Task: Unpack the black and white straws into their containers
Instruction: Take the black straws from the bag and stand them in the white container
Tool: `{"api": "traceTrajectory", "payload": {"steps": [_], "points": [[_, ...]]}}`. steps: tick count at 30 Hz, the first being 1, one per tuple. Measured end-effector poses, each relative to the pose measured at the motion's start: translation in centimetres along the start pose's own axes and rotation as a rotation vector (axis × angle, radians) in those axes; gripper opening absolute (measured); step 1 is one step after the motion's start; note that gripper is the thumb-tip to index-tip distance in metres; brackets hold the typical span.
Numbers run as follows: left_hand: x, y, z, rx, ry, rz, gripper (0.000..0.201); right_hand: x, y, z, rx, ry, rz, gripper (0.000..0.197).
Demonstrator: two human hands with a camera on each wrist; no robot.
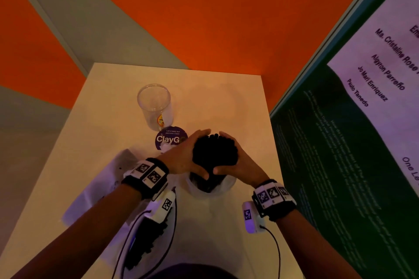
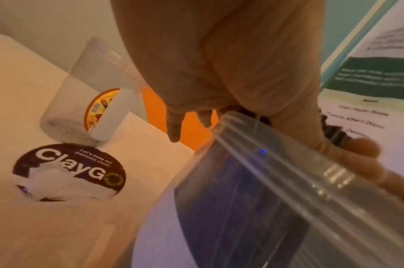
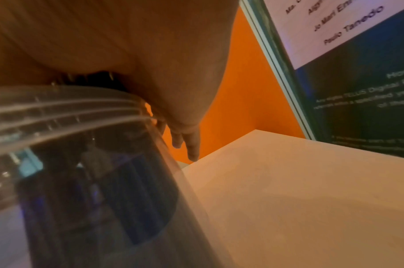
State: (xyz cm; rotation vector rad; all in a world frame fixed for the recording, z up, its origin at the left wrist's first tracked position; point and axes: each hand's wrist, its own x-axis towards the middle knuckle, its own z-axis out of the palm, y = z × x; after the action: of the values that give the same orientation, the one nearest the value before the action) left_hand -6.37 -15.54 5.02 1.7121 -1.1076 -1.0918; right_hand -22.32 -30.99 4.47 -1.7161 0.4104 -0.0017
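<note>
A thick bundle of black straws (image 1: 214, 152) stands upright in a clear plastic container (image 1: 224, 188) near the middle of the table. My left hand (image 1: 183, 156) cups the bundle's left side and my right hand (image 1: 244, 161) its right side, with the thumbs meeting on the near side above the rim. The left wrist view shows the left hand (image 2: 219, 63) over the ribbed container rim (image 2: 277, 163) and the straw tops (image 2: 334, 130). A second clear container (image 1: 155, 106), empty and bearing an orange label, stands behind to the left. White straws are not recognisable.
A round ClayGo sticker (image 1: 171, 139) lies on the pale table (image 1: 238, 102) between the two containers. A clear wrapper with dark contents (image 1: 145, 240) and a pale plastic sheet (image 1: 99, 188) lie near left. A poster board (image 1: 351, 142) stands along the right edge, with orange wall behind.
</note>
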Motion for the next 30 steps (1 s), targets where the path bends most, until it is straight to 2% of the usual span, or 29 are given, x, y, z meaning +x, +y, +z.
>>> {"api": "traceTrajectory", "payload": {"steps": [3,6,8,11,13,16,19,21,23,26,28,30], "points": [[0.5,0.4,0.5,0.000,0.015,0.030,0.100,0.5,-0.6,0.6,0.007,0.063,-0.019,0.077],[0.3,1.0,0.0,-0.055,0.120,-0.017,0.083,0.3,-1.2,0.6,0.056,0.169,0.016,0.050],[0.1,0.9,-0.4,-0.081,0.157,-0.034,0.080,0.2,-1.1,0.2,0.078,0.164,0.039,0.057],[-0.6,0.3,-0.8,-0.118,0.136,-0.079,0.108,-0.5,-0.5,-0.6,0.070,0.075,0.118,0.095],[-1.6,-0.1,-1.1,-0.121,0.126,-0.084,0.124,-1.3,-0.1,-1.3,0.017,0.036,0.156,0.113],[-3.7,-0.4,-1.6,-0.093,0.132,-0.058,0.135,-3.1,0.3,-2.5,-0.136,-0.033,0.243,0.116],[-6.2,-1.1,-1.3,-0.024,0.170,-0.035,0.130,-5.3,1.1,-3.1,-0.487,-0.136,0.457,0.084],[-8.4,-1.6,-0.9,0.135,0.214,-0.138,0.111,-6.6,1.5,-2.4,-0.634,-0.246,0.600,0.061],[-10.7,-2.3,-0.5,0.350,0.171,-0.183,0.093,-7.7,0.8,-0.1,-0.697,-0.386,0.671,0.053],[-14.0,-3.4,0.3,0.621,0.056,-0.120,0.082,-8.3,-1.2,5.5,-0.713,-0.616,0.588,0.043],[-15.4,-4.1,0.5,0.680,0.056,-0.082,0.075,-7.8,-2.8,9.2,-0.617,-0.683,0.453,0.033],[-16.6,-4.8,0.4,0.701,0.060,-0.029,0.062,-7.0,-4.1,13.2,-0.518,-0.688,0.343,0.023]]}}
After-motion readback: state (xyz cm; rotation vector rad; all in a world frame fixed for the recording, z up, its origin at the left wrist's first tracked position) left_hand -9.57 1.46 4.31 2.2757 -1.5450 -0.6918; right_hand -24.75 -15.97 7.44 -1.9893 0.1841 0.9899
